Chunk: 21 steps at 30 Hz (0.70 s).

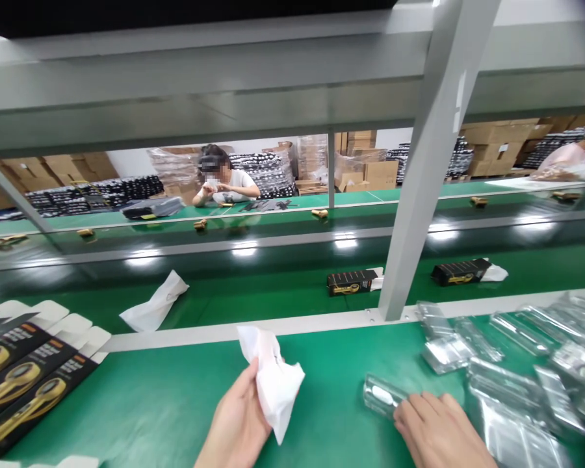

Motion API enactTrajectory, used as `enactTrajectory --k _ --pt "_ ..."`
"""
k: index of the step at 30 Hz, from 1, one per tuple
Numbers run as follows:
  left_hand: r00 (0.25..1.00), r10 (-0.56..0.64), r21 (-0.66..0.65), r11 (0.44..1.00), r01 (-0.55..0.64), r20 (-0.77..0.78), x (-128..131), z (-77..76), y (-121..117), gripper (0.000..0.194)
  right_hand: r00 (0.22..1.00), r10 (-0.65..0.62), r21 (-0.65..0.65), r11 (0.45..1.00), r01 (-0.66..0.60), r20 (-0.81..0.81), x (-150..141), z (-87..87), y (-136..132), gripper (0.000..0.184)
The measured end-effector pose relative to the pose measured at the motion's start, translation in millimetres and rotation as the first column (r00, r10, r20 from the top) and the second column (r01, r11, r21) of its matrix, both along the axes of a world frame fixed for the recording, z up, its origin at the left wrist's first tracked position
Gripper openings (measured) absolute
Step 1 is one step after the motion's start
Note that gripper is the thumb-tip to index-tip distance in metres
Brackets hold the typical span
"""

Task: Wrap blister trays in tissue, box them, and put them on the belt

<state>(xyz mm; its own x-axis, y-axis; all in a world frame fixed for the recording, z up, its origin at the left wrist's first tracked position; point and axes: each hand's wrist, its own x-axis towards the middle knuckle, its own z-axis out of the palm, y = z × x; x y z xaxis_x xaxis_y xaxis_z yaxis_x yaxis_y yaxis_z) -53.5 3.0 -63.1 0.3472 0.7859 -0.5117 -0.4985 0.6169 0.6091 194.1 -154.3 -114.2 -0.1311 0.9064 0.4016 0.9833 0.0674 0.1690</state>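
White packet (pixel 276 387) and clear plastic tray (pixel 381 395) in hand
Left hand (pixel 244 411) grasps the packet above the green surface (pixel 170 390); right hand (pixel 433 426) has its fingers gripping the tray's end.

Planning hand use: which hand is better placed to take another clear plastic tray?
Probably the right hand: it holds one clear tray and is next to the tray pile. The left hand is farther away and holds a white packet.

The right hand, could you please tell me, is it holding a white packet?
No, the right hand grips a clear plastic tray, while the left hand holds a white packet.
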Motion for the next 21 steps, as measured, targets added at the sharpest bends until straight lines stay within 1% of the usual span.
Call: enactTrajectory --k 3,5,7,9,11,13,17,21 --pt "0.998 -0.055 0.04 0.998 0.054 0.028 2 -1.0 -12 0.044 0.998 -0.025 0.015 1.0 0.025 -0.051 8 3.6 4 0.012" --pt "0.999 -0.035 0.069 0.997 0.035 0.001 5 2.5 -18 0.043 0.994 -0.023 0.007 1.0 0.024 -0.111 12 4.4 5 0.013" --pt "0.998 0.008 0.084 0.996 -0.002 -0.069 8 6.2 -24 0.042 0.984 -0.022 -0.036 0.999 0.016 -0.177 15 4.9 6 0.015" --pt "0.993 0.032 0.088 0.996 -0.022 -0.118 10 7.1 -28 0.04 0.976 -0.031 -0.109 0.994 0.008 -0.216 15 5.8 7 0.015" --pt "0.992 0.027 0.083 0.996 -0.017 -0.123 11 4.6 -30 0.04 0.976 -0.03 -0.18 0.984 -0.01 -0.218 13 6.7 7 0.016" --pt "0.995 0.007 0.069 0.998 0.0 -0.102 11 -0.2 -30 0.041 0.979 0.001 -0.213 0.976 -0.046 -0.205 10 7.0 7 0.015" --pt "0.999 -0.01 0.069 0.998 0.014 -0.048 12 -9.4 -29 0.04 0.975 0.064 -0.21 0.972 -0.109 -0.212 5 4.1 8 0.014" --pt "0.999 -0.007 0.112 0.994 0.011 -0.043 15 -13.8 -32 0.039 0.971 0.071 -0.147 0.983 -0.107 -0.228 8 -1.8 13 0.012"
